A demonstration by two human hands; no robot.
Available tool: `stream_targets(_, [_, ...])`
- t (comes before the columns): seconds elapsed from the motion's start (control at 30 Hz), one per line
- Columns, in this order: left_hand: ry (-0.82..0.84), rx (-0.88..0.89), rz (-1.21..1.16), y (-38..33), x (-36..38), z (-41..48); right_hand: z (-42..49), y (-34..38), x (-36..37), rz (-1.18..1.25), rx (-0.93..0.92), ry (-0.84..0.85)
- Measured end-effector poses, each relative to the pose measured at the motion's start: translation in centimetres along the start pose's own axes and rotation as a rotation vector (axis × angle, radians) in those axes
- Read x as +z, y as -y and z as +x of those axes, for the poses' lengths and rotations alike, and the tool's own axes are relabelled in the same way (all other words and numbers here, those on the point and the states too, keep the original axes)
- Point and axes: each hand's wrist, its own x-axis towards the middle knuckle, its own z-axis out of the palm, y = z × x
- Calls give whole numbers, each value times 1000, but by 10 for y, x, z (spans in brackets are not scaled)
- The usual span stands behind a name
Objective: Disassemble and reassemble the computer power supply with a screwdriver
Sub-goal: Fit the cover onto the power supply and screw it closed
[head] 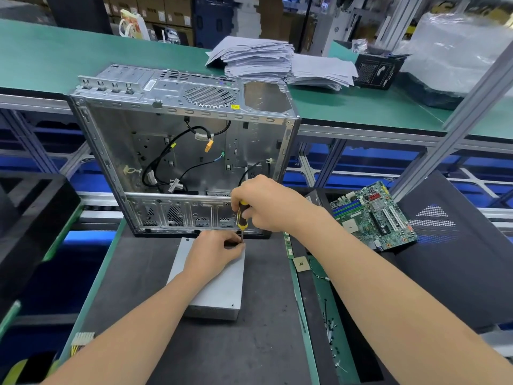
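One screw of the power supply is apparently being worked: screwdriver gripped by right hand, tip pinched by left hand; upright pressure is probably needed next.

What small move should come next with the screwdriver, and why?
Probably turn the screwdriver in place: the right hand grips it upright, tip at the far corner of the power supply, where the left hand steadies it.
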Motion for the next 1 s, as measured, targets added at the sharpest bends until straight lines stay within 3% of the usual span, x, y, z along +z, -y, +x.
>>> stream_targets(0.27, [3,6,-2,-2,-1,-1,6,13,18,81,276,-207])
stream_targets(0.43, [-9,-4,4,-5,-1,-1,6,17,21,-164,471,-267])
stream_targets(0.53, [-1,1,3,-5,-2,-1,4,12,21,-98,431,-256])
stream_targets(0.63, [0,-9,1,-5,-3,-2,-3,1,12,102,120,-123])
stream_targets(0.73, [3,-1,2,-5,-2,-2,-7,-3,0,54,-69,70])
stream_targets(1.0, [-8,10,25,-5,-2,-2,4,13,11,74,226,-61])
